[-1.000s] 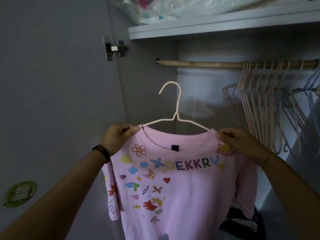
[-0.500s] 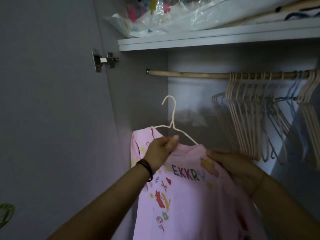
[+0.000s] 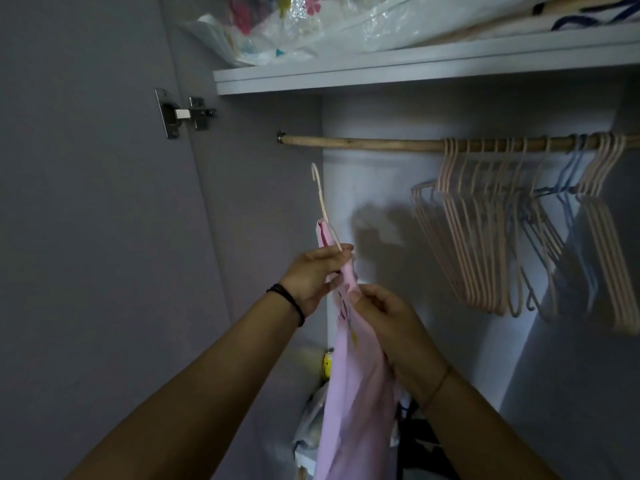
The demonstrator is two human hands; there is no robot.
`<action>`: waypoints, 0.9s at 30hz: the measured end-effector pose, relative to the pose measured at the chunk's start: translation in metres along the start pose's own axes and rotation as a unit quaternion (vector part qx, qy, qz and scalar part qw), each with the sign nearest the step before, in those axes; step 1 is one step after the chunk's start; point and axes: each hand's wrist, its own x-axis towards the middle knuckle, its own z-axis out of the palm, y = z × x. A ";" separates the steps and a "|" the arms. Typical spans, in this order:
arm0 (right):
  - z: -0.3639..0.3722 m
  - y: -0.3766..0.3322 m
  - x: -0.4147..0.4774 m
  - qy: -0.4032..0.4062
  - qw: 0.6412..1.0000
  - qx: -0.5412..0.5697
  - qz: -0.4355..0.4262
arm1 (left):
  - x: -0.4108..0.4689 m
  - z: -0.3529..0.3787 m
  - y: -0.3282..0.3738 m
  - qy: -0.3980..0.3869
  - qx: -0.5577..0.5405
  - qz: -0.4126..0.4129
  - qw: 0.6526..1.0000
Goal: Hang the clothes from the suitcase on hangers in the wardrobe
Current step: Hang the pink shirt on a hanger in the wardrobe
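Both hands (image 3: 313, 271) pinch hangered pink shirt (image 3: 356, 382)

Your one head view looks from close behind your left hand (image 3: 313, 276) and right hand (image 3: 388, 318); it faces the rail (image 3: 363, 144) above them.

Pink shirt (image 3: 349, 393) (edge-on) seemingly on hanger (image 3: 320, 199).
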 end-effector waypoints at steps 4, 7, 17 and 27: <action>0.011 0.003 0.007 0.005 0.999 -0.033 -0.015 | 0.014 -0.010 0.014 0.003 0.002 -0.011 1.000; 0.025 0.003 0.024 0.024 0.999 -0.025 -0.040 | 0.026 -0.010 0.024 0.012 0.027 -0.001 1.000; 0.064 -0.005 0.108 0.055 0.994 0.038 -0.089 | 0.078 -0.027 0.070 0.051 0.087 0.032 0.994; 0.097 -0.004 0.194 0.034 0.995 0.008 -0.090 | 0.147 -0.061 0.087 0.068 0.059 0.057 0.994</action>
